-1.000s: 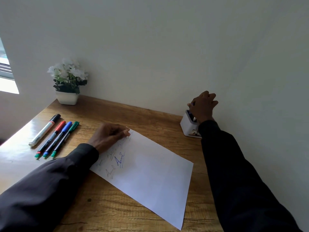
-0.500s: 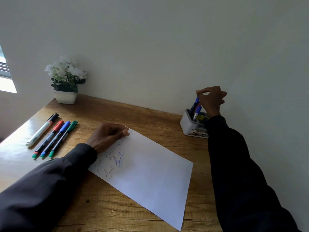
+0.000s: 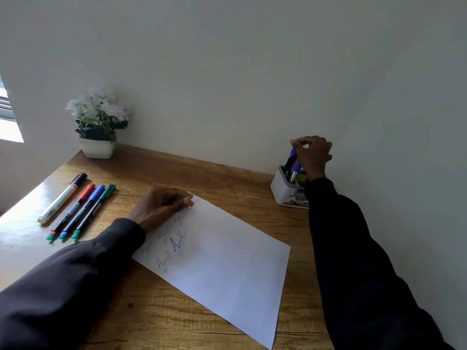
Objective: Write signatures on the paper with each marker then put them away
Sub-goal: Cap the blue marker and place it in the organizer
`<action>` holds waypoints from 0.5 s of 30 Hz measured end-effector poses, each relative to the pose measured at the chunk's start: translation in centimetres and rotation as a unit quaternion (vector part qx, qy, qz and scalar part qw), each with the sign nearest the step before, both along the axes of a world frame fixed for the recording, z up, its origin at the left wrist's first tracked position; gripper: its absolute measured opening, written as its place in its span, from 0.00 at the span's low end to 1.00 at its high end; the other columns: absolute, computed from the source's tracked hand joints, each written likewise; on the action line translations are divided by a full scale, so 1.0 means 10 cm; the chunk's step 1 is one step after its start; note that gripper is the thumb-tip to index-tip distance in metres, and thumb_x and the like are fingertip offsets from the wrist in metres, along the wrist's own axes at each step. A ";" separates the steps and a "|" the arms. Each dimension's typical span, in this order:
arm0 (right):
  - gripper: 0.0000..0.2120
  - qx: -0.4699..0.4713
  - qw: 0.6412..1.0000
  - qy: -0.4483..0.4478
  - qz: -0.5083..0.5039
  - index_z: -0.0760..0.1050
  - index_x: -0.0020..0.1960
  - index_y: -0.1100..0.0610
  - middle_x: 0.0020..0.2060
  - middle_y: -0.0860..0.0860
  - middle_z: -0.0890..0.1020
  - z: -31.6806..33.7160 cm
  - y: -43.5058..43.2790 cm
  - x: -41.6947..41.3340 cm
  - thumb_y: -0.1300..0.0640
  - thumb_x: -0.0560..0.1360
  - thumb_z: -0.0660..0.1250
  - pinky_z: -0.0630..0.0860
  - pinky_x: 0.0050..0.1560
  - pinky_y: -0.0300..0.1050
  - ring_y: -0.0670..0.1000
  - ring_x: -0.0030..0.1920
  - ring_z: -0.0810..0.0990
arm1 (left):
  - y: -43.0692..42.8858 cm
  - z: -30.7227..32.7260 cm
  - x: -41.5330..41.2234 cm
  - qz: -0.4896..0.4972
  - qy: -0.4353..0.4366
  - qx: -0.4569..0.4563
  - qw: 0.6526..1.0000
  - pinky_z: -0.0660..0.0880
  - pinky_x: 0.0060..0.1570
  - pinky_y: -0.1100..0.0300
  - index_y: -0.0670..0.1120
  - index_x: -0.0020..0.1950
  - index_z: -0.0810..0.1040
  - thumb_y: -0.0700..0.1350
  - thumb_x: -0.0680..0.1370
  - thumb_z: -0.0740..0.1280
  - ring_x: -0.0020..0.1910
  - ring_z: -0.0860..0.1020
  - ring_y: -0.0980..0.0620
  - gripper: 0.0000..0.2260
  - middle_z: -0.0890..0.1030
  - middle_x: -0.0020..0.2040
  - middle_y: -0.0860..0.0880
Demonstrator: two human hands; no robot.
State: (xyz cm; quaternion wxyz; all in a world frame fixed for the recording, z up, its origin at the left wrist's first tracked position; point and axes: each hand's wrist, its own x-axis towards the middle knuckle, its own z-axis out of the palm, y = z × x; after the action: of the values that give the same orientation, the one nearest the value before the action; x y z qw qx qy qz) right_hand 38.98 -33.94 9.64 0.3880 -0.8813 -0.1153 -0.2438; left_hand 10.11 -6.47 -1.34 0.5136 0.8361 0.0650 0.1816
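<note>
Head view: I see the right hand (image 3: 313, 155) at the far right of the table (image 3: 227, 180), its fingers (image 3: 297, 143) pinching the top of the blue marker (image 3: 292, 155), which stands in the white holder (image 3: 283, 193). The left hand (image 3: 159, 205) rests loosely curled on the top corner of the paper (image 3: 227, 261).

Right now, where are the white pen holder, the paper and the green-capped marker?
white pen holder (image 3: 283, 194), head view, front wall
paper (image 3: 227, 269), head view, blank middle
green-capped marker (image 3: 94, 210), head view, dark mid-barrel
</note>
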 end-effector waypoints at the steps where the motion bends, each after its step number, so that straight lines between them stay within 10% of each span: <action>1: 0.10 0.000 1.000 0.007 0.003 0.85 0.46 0.54 0.54 0.55 0.84 -0.03 -0.01 0.02 0.48 0.74 0.76 0.66 0.61 0.58 0.60 0.66 0.73 | -0.01 0.00 0.00 0.001 -0.002 -0.001 1.000 0.79 0.36 0.69 0.46 0.57 0.85 0.45 0.79 0.70 0.42 0.83 0.65 0.09 0.84 0.59 0.48; 15: 0.10 -0.149 0.987 0.031 -0.046 0.86 0.46 0.54 0.60 0.56 0.76 -0.04 0.09 0.05 0.49 0.70 0.80 0.64 0.55 0.55 0.63 0.65 0.67 | -0.01 0.00 0.00 -0.009 -0.007 -0.012 1.000 0.79 0.37 0.69 0.45 0.56 0.85 0.45 0.79 0.70 0.44 0.83 0.65 0.09 0.84 0.57 0.48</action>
State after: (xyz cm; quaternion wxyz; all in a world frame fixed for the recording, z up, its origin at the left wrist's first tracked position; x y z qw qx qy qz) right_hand 39.51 -33.05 9.26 0.2439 -0.9408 -0.0974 -0.2142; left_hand 10.11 -6.53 -1.31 0.5255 0.8292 0.0564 0.1818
